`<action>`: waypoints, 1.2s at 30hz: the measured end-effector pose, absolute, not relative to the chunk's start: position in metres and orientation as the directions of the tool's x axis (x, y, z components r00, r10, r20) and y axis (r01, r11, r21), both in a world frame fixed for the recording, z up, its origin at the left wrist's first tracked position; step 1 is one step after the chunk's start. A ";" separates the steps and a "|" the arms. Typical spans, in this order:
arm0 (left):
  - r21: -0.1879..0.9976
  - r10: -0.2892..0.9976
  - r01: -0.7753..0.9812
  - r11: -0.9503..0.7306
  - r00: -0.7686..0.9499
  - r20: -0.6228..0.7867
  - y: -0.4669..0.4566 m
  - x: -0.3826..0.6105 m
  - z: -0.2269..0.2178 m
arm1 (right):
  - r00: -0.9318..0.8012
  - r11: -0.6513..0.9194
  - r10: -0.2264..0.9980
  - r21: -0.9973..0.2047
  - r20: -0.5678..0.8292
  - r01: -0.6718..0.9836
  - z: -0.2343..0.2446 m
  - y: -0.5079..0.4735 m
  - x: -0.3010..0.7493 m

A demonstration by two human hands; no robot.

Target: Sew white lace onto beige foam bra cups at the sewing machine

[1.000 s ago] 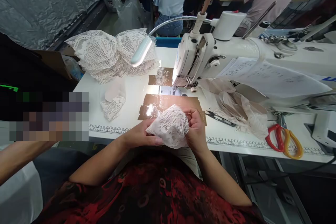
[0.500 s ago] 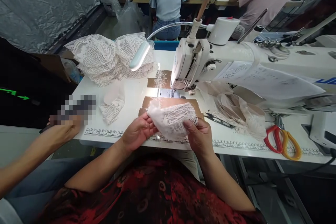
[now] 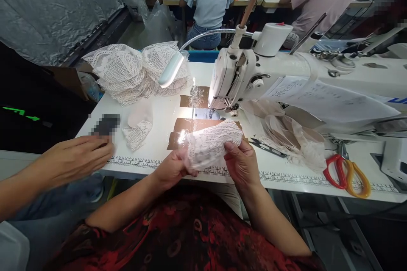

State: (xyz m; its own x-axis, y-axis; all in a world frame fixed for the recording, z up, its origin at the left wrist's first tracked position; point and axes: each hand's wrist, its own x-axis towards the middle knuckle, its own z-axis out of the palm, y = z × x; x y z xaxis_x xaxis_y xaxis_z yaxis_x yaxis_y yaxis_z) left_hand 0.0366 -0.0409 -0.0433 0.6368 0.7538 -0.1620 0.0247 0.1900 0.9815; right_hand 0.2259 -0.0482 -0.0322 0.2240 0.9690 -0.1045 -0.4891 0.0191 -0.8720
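Between my two hands is a white lace piece [image 3: 211, 144], held up just in front of the sewing machine [image 3: 229, 78]. My left hand [image 3: 174, 168] pinches its left end, fingers closed. At the right end, my right hand [image 3: 242, 161] grips the lace with the thumb on top. The machine's needle area lies a little beyond the lace, over brown tape [image 3: 181, 125] stuck on the table. A small lace-and-fabric piece [image 3: 139, 129] lies flat to the left of my hands.
Stacked lace pieces [image 3: 121, 72] fill the table's back left under a lamp [image 3: 171, 70]. Thread snips [image 3: 269, 147], beige fabric pieces [image 3: 282, 131] and red-and-orange scissors [image 3: 346, 171] lie right. Another person's hand [image 3: 79, 152] holds a blurred dark object at left. People sit beyond.
The lace has been turned and flattened, its patterned face showing more. My left hand has shifted slightly down and closed in. The other person's hand has turned, back upward.
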 end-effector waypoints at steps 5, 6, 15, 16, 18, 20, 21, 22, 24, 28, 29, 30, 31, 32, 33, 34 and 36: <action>0.998 0.928 -0.036 -0.042 0.370 0.052 -0.027 -0.006 -0.023 | -0.067 -0.023 0.998 -0.973 -0.008 -0.231 -0.022 -0.056 0.238; 0.993 0.916 0.013 -0.120 0.388 0.106 -0.024 -0.009 -0.016 | -0.175 -0.009 0.984 -0.990 0.017 -0.144 -0.019 -0.058 0.236; 0.987 0.682 0.143 -0.075 0.729 -0.054 -0.018 0.011 -0.003 | -0.374 0.161 0.923 -0.976 0.095 0.148 -0.008 -0.063 0.218; 0.988 0.688 0.138 -0.065 0.724 -0.056 -0.018 0.011 -0.005 | -0.343 0.159 0.934 -0.978 0.104 0.136 -0.010 -0.063 0.218; 0.989 0.696 0.133 -0.067 0.716 -0.049 -0.019 0.012 -0.008 | -0.273 0.158 0.955 -0.979 0.119 0.127 -0.014 -0.063 0.217; 0.990 0.694 0.123 -0.072 0.719 -0.039 -0.018 0.013 -0.007 | -0.204 0.150 0.972 -0.978 0.120 0.142 -0.017 -0.062 0.217; 0.991 0.692 0.116 -0.069 0.721 -0.036 -0.017 0.014 -0.005 | -0.180 0.143 0.977 -0.978 0.115 0.152 -0.017 -0.061 0.216; 0.992 0.688 0.110 -0.063 0.725 -0.037 -0.016 0.015 -0.004 | -0.164 0.135 0.980 -0.978 0.108 0.161 -0.017 -0.060 0.216; 0.993 0.683 0.113 -0.045 0.729 -0.052 -0.013 0.018 -0.001 | -0.158 0.121 0.983 -0.977 0.093 0.175 -0.017 -0.058 0.216; 0.992 0.681 0.112 0.065 0.721 -0.126 -0.008 0.024 0.000 | -0.181 0.072 0.983 -0.980 0.039 0.183 -0.016 -0.055 0.217; 0.989 0.680 0.110 0.094 0.718 -0.145 -0.006 0.025 -0.001 | -0.183 0.056 0.983 -0.982 0.022 0.183 -0.017 -0.055 0.218; 0.987 0.681 0.110 0.113 0.715 -0.158 -0.005 0.026 -0.002 | -0.181 0.040 0.983 -0.982 0.006 0.183 -0.018 -0.054 0.219; 0.987 0.687 0.114 0.116 0.708 -0.163 -0.005 0.027 -0.003 | -0.177 0.024 0.984 -0.983 -0.009 0.183 -0.019 -0.053 0.220; 0.987 0.698 0.120 0.107 0.698 -0.161 -0.004 0.027 -0.004 | -0.170 0.008 0.985 -0.984 -0.023 0.178 -0.021 -0.052 0.221; 0.988 0.710 0.126 0.091 0.688 -0.153 -0.003 0.028 -0.005 | -0.164 -0.010 0.986 -0.986 -0.038 0.168 -0.022 -0.051 0.222; 0.989 0.721 0.132 0.072 0.679 -0.143 -0.003 0.028 -0.005 | -0.161 -0.027 0.986 -0.988 -0.051 0.150 -0.023 -0.050 0.223; 0.990 0.737 0.137 0.036 0.665 -0.119 -0.002 0.029 -0.005 | -0.160 -0.061 0.984 -0.994 -0.075 0.090 -0.023 -0.048 0.225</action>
State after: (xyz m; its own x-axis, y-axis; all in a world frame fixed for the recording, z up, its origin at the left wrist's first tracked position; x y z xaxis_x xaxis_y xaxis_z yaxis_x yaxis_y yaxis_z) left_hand 0.0285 -0.0025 -0.0052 0.6654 0.7369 -0.1190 0.1367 0.0364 0.9899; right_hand 0.2248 -0.0481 -0.0227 -0.1598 0.9843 -0.0747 0.0895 -0.0609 -0.9941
